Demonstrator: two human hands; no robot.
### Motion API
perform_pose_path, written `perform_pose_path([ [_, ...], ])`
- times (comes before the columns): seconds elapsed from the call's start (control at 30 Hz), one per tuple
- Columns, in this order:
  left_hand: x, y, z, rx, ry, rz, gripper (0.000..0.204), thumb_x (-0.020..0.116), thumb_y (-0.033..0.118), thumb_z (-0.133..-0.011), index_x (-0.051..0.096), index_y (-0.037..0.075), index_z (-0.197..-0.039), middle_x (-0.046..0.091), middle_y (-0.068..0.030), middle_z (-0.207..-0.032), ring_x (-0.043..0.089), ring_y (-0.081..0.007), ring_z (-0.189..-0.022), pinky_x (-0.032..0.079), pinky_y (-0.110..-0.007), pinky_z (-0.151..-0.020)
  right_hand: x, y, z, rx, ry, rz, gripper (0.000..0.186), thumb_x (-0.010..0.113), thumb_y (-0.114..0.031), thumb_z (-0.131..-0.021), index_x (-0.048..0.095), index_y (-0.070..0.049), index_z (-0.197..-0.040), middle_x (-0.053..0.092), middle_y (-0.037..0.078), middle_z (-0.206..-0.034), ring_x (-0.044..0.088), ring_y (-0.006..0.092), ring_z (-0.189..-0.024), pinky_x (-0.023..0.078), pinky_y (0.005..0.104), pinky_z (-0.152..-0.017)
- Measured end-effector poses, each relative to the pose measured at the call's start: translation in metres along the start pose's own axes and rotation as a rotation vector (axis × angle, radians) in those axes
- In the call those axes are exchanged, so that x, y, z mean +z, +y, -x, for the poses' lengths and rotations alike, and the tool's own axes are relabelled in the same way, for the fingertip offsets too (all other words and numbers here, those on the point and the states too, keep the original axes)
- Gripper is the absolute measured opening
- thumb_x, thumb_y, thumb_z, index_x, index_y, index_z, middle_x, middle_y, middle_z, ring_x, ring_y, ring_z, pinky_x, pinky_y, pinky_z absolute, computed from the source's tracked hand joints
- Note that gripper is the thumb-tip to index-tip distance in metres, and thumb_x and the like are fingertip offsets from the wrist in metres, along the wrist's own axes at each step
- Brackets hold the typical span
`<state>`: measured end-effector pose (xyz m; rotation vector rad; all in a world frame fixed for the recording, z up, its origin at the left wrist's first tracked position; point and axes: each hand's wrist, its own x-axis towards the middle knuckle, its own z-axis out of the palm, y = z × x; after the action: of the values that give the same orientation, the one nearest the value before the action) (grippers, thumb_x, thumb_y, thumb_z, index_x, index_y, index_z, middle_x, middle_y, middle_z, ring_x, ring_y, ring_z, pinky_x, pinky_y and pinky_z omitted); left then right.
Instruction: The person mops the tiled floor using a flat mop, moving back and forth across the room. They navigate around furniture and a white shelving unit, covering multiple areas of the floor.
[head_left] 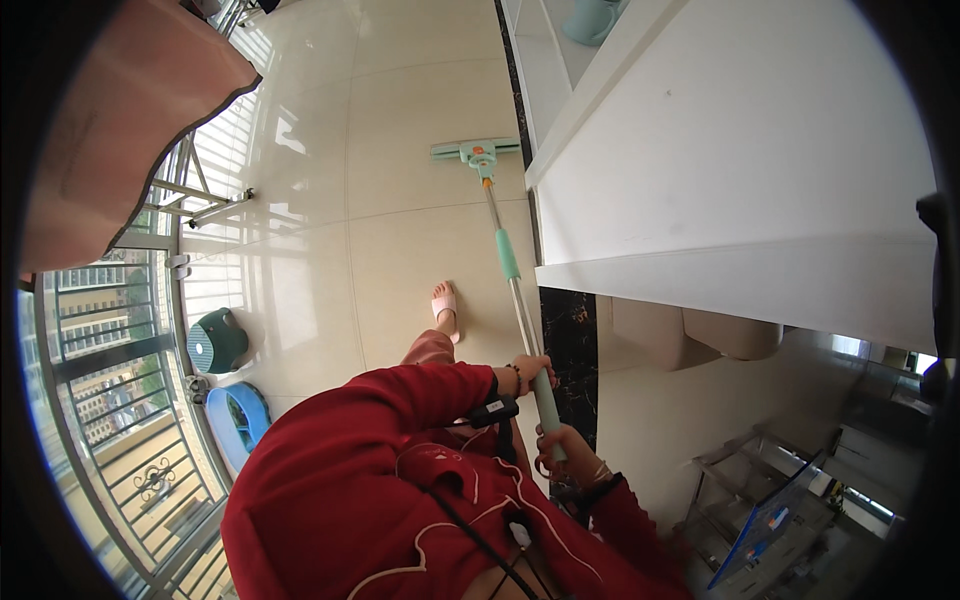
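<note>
Mop: in both hands, pole running from the person's middle up to the floor ahead; metal tube, smooth and shiny, with mint-green plastic sleeves.
Mop head: wide flat bar, mint plastic, orange bits at the hub; out on the tiles, right end just beside the dark edging. Can't tell if it presses on the floor.
Left hand: fingers wrapped round the pole at the top of the end grip; dark beaded bracelet at the wrist.
Right hand: nearer the pole's end, fingers curled round the same grip; thin light band at the wrist.
End grip: long pale-green cylinder, slanting between the two hands.
Floor tiles: large, beige, polished, thin joints, strong window glare on the left.
Stone strip: black, pale marbled veins, right of the pole.
White panel: broad, flat, matte, straight edges bent by the lens.
Slipper: pale pink, open-toed, on a foot left of the pole.
Sweater: red cloth, cream piping in wavy lines.
Stool: dark green, rounded, near the window.
Basin: blue, oval rim, just below the stool.
Cloth: pink, dark-bound edge, hanging upper left.
</note>
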<state>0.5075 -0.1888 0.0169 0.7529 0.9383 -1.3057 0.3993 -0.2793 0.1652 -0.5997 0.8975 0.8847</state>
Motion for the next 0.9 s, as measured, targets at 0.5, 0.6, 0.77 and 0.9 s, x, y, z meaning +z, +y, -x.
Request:
perform_pose_path([
  [0.5,-0.027,0.24,0.008,0.433,0.07,-0.135,0.013,0.053,0.011,-0.075,0.05,0.002,-0.066,0.051,-0.0065,-0.058,0.052,-0.0197,-0.049,0.046,-0.03,-0.05,0.116,-0.152,-0.143,-0.112,-0.016,0.095,0.01,0.05,-0.008,-0.065,0.043,-0.002,-0.068,0.045,0.008,-0.058,0.044,0.0153,-0.038,0.033,0.021,-0.031],
  [0.6,-0.012,0.198,0.021,0.45,0.069,-0.148,0.016,0.049,0.012,-0.075,0.05,0.001,-0.065,0.052,-0.0083,-0.059,0.053,-0.0213,-0.051,0.046,-0.032,-0.052,0.103,-0.131,-0.107,-0.117,0.033,0.102,0.013,0.053,-0.008,-0.065,0.042,-0.002,-0.069,0.044,0.008,-0.055,0.043,0.0159,-0.037,0.034,0.0219,-0.032],
  [0.77,0.023,0.073,0.031,0.341,-0.005,0.05,0.009,0.052,0.007,-0.073,0.048,0.001,-0.068,0.051,-0.0095,-0.059,0.051,-0.0227,-0.051,0.047,-0.035,-0.054,0.042,-0.062,0.0,-0.161,-0.025,0.112,0.013,0.054,-0.009,-0.069,0.043,-0.003,-0.073,0.044,0.005,-0.056,0.042,0.0112,-0.04,0.032,0.0202,-0.035],
  [0.9,0.042,-0.03,0.043,0.072,-0.191,0.087,0.008,0.052,0.008,-0.075,0.047,0.002,-0.078,0.051,-0.0095,-0.068,0.051,-0.0231,-0.064,0.048,-0.037,-0.067,-0.012,0.016,0.09,-0.584,-0.092,0.578,0.009,0.05,-0.005,-0.073,0.046,-0.002,-0.08,0.044,0.002,-0.062,0.038,0.0058,-0.048,0.032,0.0171,-0.043],
])
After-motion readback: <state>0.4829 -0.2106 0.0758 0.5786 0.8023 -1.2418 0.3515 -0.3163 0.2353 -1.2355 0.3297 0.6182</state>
